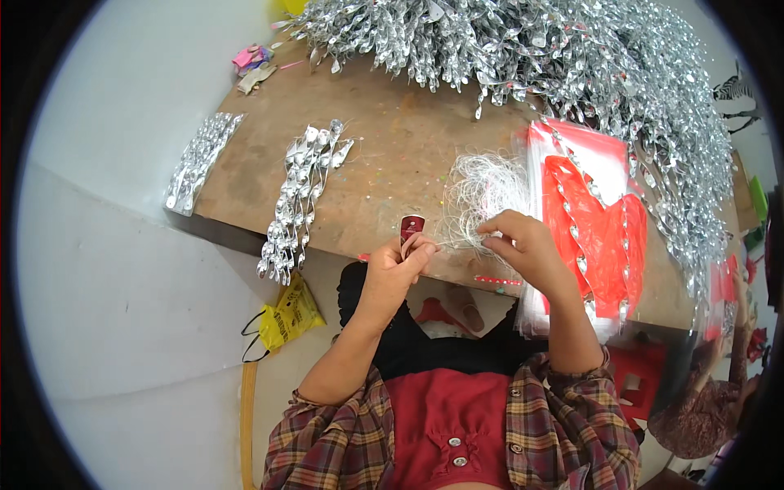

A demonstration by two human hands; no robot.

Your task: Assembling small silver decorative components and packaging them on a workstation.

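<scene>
My left hand is closed in a pinch near the table's front edge. A small dark red tag with a light spot stands up from its fingers. My right hand is pinched over the front of a loose tangle of white string. A fine pale strand seems to run between the two hands; its ends are hidden by the fingers. To the left, a bunch of twisted silver foil strands lies on the table and hangs past its edge.
A large heap of silver foil strands covers the far side of the brown table. Plastic bags with a red sheet lie at right. More foil strips rest at the left edge. A yellow bag hangs below. Another person sits at right.
</scene>
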